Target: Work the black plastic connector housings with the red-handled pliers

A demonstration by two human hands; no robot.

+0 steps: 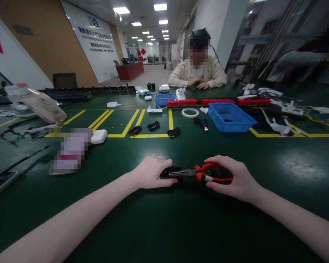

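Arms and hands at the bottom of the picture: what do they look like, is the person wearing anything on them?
Both are bare. The left hand and right hand wear no gloves. The left forearm and right forearm run uncovered to the frame edge: no sleeves, watch or wristband show.

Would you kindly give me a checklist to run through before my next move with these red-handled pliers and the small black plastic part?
1. Left hand pins the small black plastic part on the green table: ok.
2. Right hand grips the red-handled pliers: ok.
3. Plier nose reaches the part: ok.
4. Left fingertips clear of the nose: cannot tell.
5. Co-worker's hands far across the table: ok.
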